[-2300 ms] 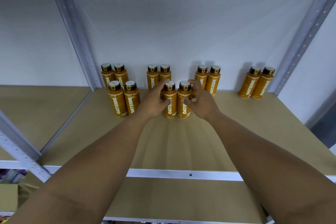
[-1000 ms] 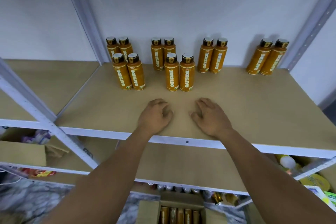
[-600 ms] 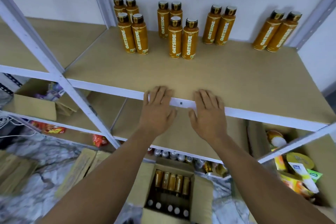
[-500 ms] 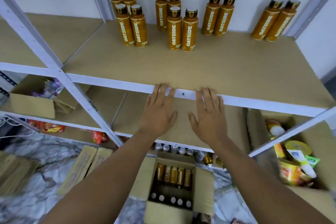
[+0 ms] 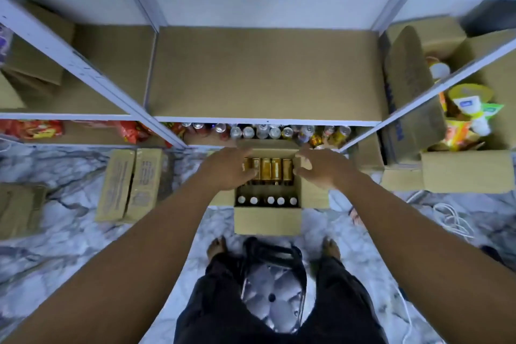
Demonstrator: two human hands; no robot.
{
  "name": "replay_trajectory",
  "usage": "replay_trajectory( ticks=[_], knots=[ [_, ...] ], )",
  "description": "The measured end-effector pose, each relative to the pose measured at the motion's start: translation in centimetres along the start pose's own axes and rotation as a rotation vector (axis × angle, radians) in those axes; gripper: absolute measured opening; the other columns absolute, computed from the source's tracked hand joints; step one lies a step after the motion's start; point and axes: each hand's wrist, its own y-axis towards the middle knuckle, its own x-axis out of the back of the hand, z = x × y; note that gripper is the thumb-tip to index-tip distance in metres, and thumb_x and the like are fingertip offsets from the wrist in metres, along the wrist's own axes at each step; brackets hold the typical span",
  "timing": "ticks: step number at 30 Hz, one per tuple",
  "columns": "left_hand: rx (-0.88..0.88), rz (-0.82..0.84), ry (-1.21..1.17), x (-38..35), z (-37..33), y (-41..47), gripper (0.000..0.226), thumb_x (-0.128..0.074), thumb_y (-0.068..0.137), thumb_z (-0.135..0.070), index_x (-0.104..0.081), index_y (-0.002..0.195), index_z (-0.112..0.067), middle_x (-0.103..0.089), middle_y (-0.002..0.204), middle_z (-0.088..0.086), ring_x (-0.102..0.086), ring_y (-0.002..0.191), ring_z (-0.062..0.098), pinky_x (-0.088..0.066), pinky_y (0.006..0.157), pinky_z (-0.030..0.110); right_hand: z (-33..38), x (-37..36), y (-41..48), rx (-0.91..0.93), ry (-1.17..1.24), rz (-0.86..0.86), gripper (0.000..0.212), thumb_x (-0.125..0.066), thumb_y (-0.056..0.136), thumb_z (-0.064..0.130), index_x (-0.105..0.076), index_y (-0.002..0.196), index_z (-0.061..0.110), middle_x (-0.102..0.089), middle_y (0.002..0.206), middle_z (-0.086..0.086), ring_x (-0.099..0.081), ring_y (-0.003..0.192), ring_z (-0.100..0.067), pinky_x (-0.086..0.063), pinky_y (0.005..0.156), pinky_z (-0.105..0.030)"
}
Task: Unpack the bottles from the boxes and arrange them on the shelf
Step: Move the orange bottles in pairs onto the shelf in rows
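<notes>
Bottles [image 5: 268, 172]: amber-gold and upright in the open cardboard box [image 5: 268, 221]. The far row shows its bodies, the near row only pale caps (labels too blurred to read).
Box: on the marble floor [image 5: 69, 246] just in front of my bare feet [image 5: 217, 244], flaps folded outward, its far end under the front edge of the shelf [image 5: 265, 72].
Left grip [image 5: 229, 168]: above the box's left side, fingers lying across the leftmost far-row bottles. I cannot tell whether they have closed round one.
Right grip [image 5: 321, 170]: over the right flap, fingers loosely bent and spread, thumb turned toward the rightmost bottle, holding nothing.
Shelf board: brown, in a white metal frame, above and behind the box.
Cans [image 5: 265, 131]: a row of tops showing under that board, right behind the box.
Flat cartons [image 5: 129, 184]: two side by side on the floor to my left, well apart from the box.
Open carton [image 5: 463, 170]: to my right, holding yellow and green packets (contents blurred).
White cable [image 5: 452, 218]: looped on the floor at my right.
</notes>
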Motion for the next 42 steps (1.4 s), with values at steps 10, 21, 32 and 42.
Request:
replay_trajectory(
  ticks=[10,21,32,42],
  knots=[
    [0.177,0.067,-0.234,-24.6,6.9,11.6,0.06,-0.057,0.098,-0.054,-0.05,0.148,-0.023,-0.063,0.139,0.002,-0.061,0.12,0.024,-0.044,0.085,0.03,-10.1,-22.8,12.5,-0.084,0.214,0.13,0.056,-0.051,0.101,0.055,-0.047,0.15,0.028,-0.06,0.142,-0.005,-0.056,0.128,-0.027,-0.048,0.099,-0.036],
    [0.11,-0.036,-0.248,-38.8,13.9,24.7,0.056,-0.071,0.094,-0.041,-0.055,0.145,-0.028,-0.07,0.127,0.004,-0.066,0.11,0.025,-0.049,0.084,0.031,-14.3,-38.6,26.1,-0.07,0.425,-0.138,0.05,-0.062,0.097,0.047,-0.054,0.143,0.029,-0.071,0.126,-0.002,-0.067,0.11,-0.026,-0.053,0.092,-0.036],
    [0.056,0.046,-0.2,-43.4,16.9,29.9,0.082,-0.085,0.08,-0.036,-0.045,0.151,-0.033,-0.053,0.15,0.001,-0.047,0.136,0.026,-0.044,0.107,0.039,-14.6,-43.7,31.8,0.009,0.431,-0.022,0.078,-0.083,0.083,0.028,-0.045,0.15,0.034,-0.055,0.148,-0.002,-0.053,0.13,-0.025,-0.049,0.103,-0.04],
    [-0.021,-0.156,-0.259,-43.4,17.1,31.8,0.041,-0.073,0.091,-0.033,-0.062,0.129,-0.023,-0.069,0.124,0.001,-0.063,0.112,0.023,-0.048,0.087,0.031,-15.4,-44.7,35.2,-0.023,0.418,-0.174,0.039,-0.07,0.095,0.031,-0.057,0.131,0.028,-0.064,0.129,-0.007,-0.061,0.112,-0.029,-0.051,0.089,-0.035]
  ],
)
